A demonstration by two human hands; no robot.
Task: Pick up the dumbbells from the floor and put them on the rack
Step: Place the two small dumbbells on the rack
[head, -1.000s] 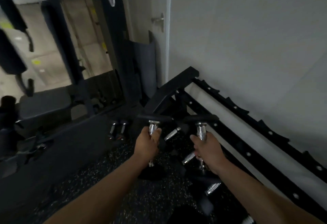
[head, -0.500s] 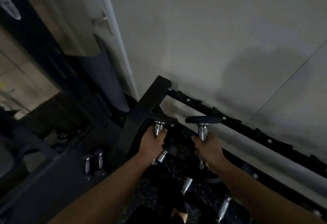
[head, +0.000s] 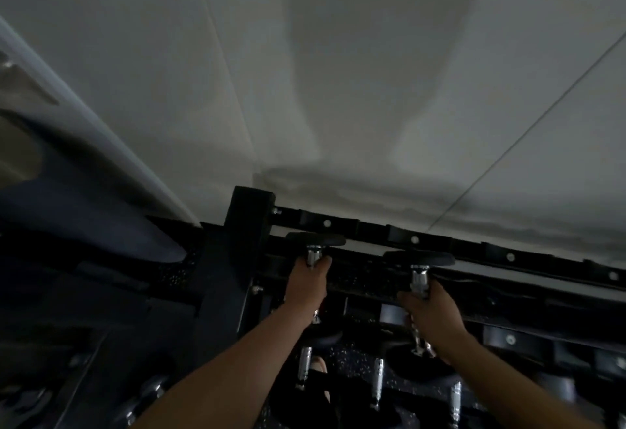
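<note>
Here we list: left hand (head: 306, 284) clenched on one dumbbell (head: 315, 247), right hand (head: 435, 315) on another dumbbell (head: 420, 264), both upright before the black rack (head: 416, 238); pale wall (head: 338, 89) beyond, speckled floor (head: 352, 357) near.

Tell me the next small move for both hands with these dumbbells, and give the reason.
Probably ease both forward and down onto the rack's top rails. The left hand and right hand each grip a dumbbell by its chrome handle, the left dumbbell and right dumbbell held upright, heads level with the rack, not yet resting on it.
</note>
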